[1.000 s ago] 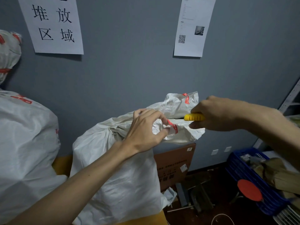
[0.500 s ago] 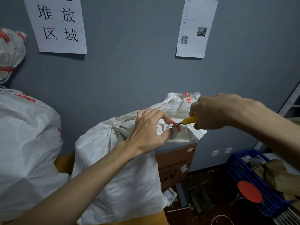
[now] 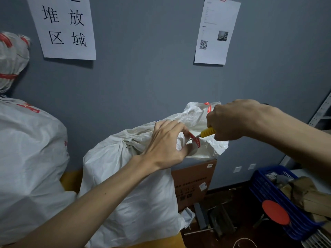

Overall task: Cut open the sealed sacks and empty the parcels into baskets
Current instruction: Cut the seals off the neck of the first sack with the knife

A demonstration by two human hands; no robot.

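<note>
A white woven sack [image 3: 136, 190] stands in front of me, its neck gathered and bound by a red seal tie [image 3: 196, 140]. My left hand [image 3: 166, 145] grips the bunched neck just left of the tie. My right hand [image 3: 231, 120] holds a yellow-handled cutter [image 3: 206, 131], whose thin blade tip touches the red tie. The loose flap of the sack [image 3: 198, 111] sticks up behind my right hand. At lower right a blue basket [image 3: 268, 196] holds brown parcels [image 3: 304, 192].
A second, larger white sack [image 3: 30, 167] fills the left side, another tied sack top [image 3: 12, 58] above it. A brown carton [image 3: 193, 183] stands behind the sack against the grey wall. A red round paddle [image 3: 275, 213] leans on the basket. Clutter lies on the dark floor.
My right hand has swung the cutter down and left, from level beside the neck until its blade meets the red tie. My left hand keeps its grip on the neck.
</note>
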